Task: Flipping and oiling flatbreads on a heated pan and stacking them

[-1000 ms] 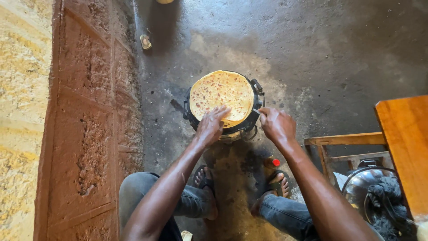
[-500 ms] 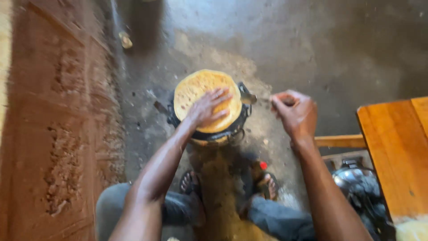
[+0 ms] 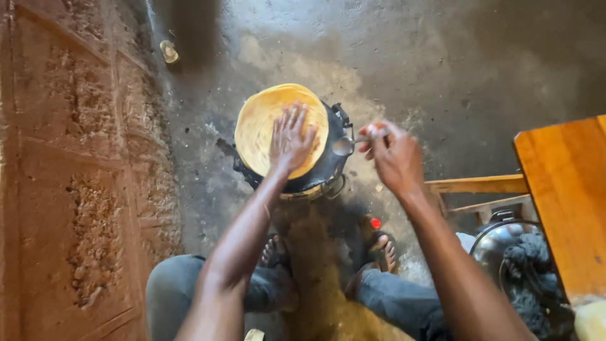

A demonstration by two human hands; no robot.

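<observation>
The left hand lay flat, fingers spread, on the flatbread atop the pan mid-scene, while the right hand gripped a spoon just right, apparently mid-cooking.

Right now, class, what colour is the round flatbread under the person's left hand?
Pale golden yellow: the flatbread on the dark pan, seen best from the head view.

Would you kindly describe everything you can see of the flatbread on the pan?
The flatbread is round, thin and golden yellow with faint darker patches, and looks soft. It lies flat on a dark round pan, covering most of it and reaching past the far-left rim. The left hand presses on its right half, fingers spread. A spoon held in the right hand hovers just off its right edge; whether they touch cannot be told.
</observation>
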